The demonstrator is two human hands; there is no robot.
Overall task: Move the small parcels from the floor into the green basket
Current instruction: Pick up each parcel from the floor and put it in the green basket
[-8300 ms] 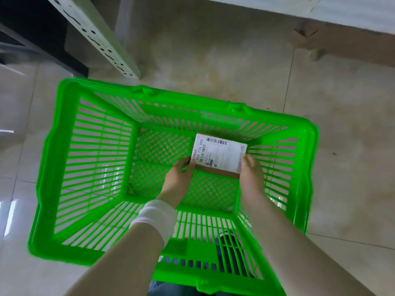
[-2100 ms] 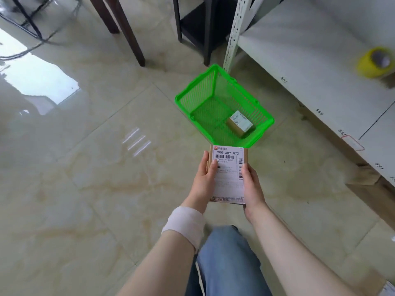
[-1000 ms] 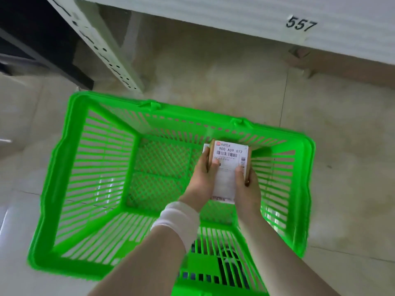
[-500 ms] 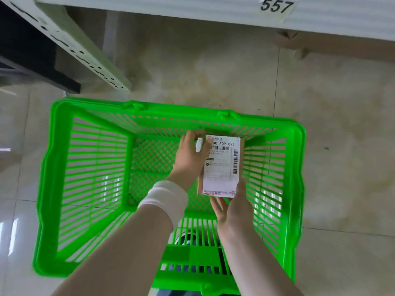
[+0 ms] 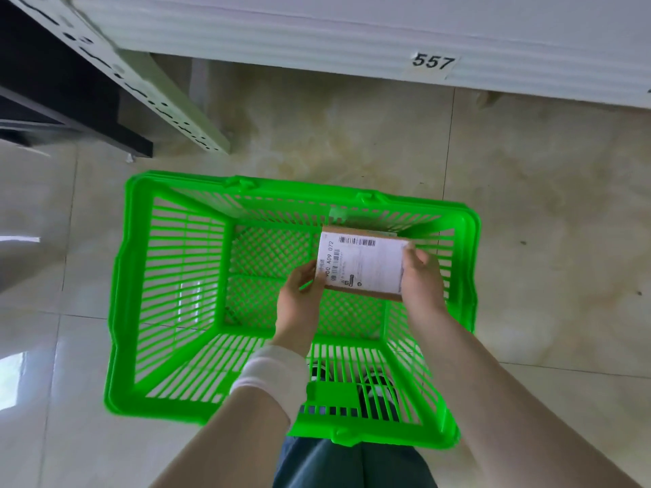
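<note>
Floor (image 5: 528, 241): glossy beige tiles, white shelf (image 5: 317, 29) at the far edge.
Shelf tag (image 5: 431, 61): "557".
Parcel (image 5: 363, 265): brown box, white label — barcode, "A09 072" — held low inside the green basket (image 5: 121, 311), right half.
Hands: my left hand (image 5: 299, 304) and right hand (image 5: 421, 280) clamped on the parcel's opposite ends.

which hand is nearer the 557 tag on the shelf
Right. The right hand, on the parcel's right end, sits below the 557 tag; the left hand is further left.
</note>
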